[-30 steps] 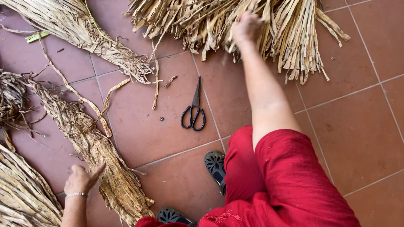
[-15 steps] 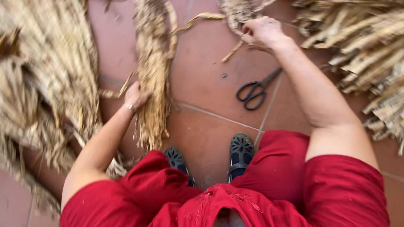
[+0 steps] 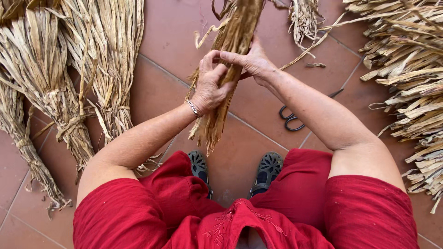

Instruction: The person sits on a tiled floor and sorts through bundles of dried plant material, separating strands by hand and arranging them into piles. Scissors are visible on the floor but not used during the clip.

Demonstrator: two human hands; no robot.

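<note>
I see left hand (image 3: 210, 85) fingers clenched around a bundle of dried leaves (image 3: 228, 69) | right hand (image 3: 251, 60) pinching the same bundle from the other side, bundle held upright over the tiled floor (image 3: 184, 41) | black scissors (image 3: 295, 119) lying under the right forearm | tied sheaves (image 3: 69, 83) left, loose pile (image 3: 410, 69) right

The person wears a loose red garment (image 3: 258, 216) with short sleeves that leave both arms bare, and tone-on-tone embroidered sprigs at the neckline, lower centre of the frame. A thin silver bracelet (image 3: 194, 109) circles the left wrist; no rings can be made out on the hands. On the feet, lower centre, are dark perforated sandals (image 3: 266, 168) with a cut-out pattern.
</note>
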